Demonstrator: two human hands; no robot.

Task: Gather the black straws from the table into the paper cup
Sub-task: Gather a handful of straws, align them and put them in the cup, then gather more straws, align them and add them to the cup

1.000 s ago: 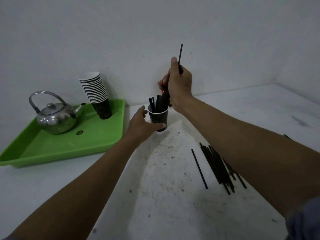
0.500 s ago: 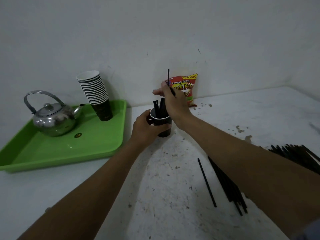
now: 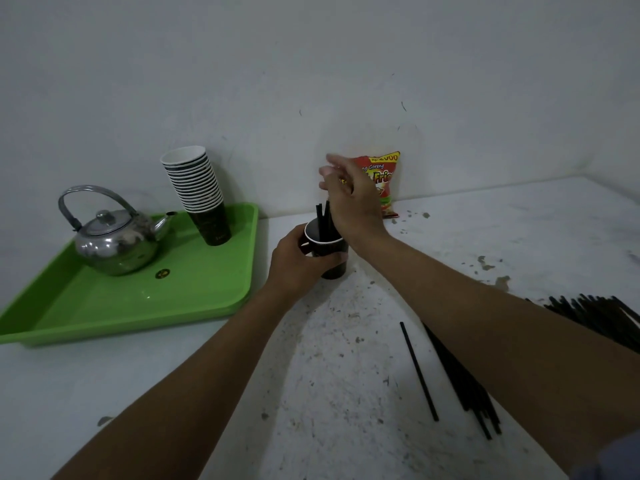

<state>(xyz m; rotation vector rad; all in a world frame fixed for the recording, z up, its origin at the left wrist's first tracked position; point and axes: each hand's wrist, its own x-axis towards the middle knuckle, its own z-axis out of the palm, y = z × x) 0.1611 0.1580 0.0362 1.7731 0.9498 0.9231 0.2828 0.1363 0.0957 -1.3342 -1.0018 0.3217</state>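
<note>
A black paper cup [image 3: 334,252] stands upright on the white table, with several black straws [image 3: 322,220] sticking out of it. My left hand [image 3: 298,261] is wrapped around the cup's left side. My right hand [image 3: 349,199] hovers just above the cup's rim with its fingers spread and nothing visible in them. A single black straw [image 3: 419,372] lies on the table at the lower right, beside a bundle of straws [image 3: 464,382] partly hidden by my right forearm. Another pile of black straws [image 3: 599,317] lies at the far right.
A green tray [image 3: 194,292] at the left holds a steel kettle [image 3: 114,240] and a tall stack of paper cups [image 3: 199,192]. A red snack packet [image 3: 381,181] leans on the wall behind the cup. The wall runs close behind.
My right hand held one straw upright over the cup and lowered it; now the fingers have spread and the straw stands in the cup. My left hand closed more tightly around the cup.
</note>
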